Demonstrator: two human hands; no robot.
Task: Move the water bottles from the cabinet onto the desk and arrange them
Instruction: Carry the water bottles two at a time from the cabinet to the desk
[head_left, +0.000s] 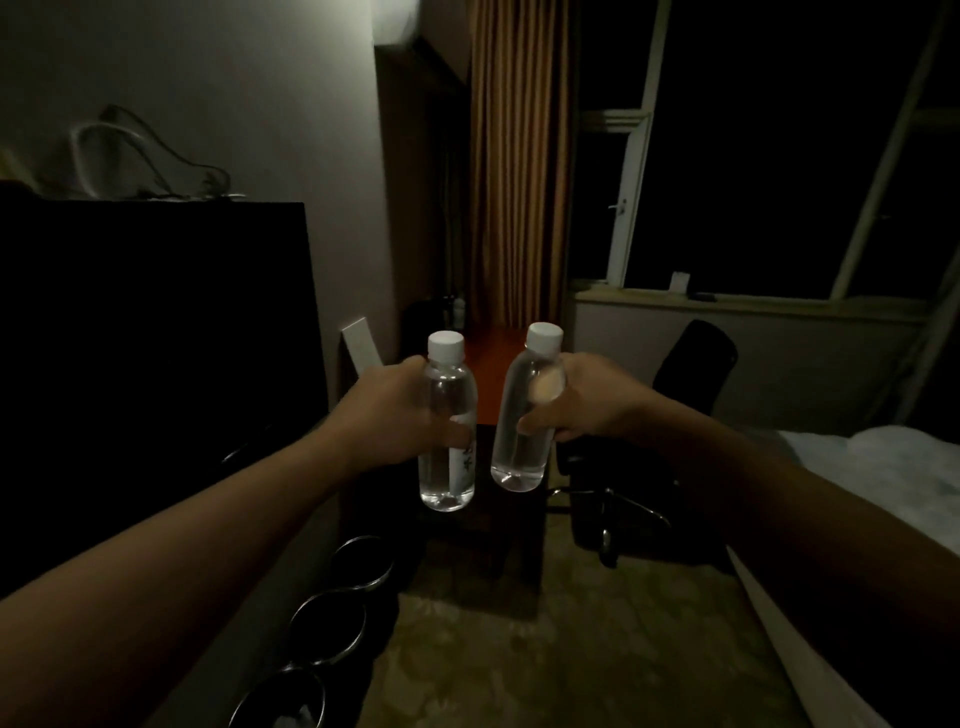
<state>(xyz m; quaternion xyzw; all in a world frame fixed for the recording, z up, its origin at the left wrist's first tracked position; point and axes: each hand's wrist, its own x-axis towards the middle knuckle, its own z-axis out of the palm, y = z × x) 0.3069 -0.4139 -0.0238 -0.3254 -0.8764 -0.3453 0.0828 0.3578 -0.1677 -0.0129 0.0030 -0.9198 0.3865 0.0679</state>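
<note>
I hold two clear water bottles with white caps out in front of me, in the air above the floor. My left hand (387, 415) grips the left bottle (448, 457) around its middle; this bottle stands upright and carries a white label. My right hand (587, 405) grips the right bottle (522, 447), which leans slightly to the right. The two bottles are close together but apart. Beyond them, a reddish-brown desk top (493, 374) shows between the bottles in the dim room.
A dark cabinet (156, 338) fills the left side, with cables on top. Round metal-rimmed bins (332, 623) line the floor at lower left. A black office chair (691, 374) stands right of the desk, a bed (883, 467) at far right, a curtain (514, 182) behind.
</note>
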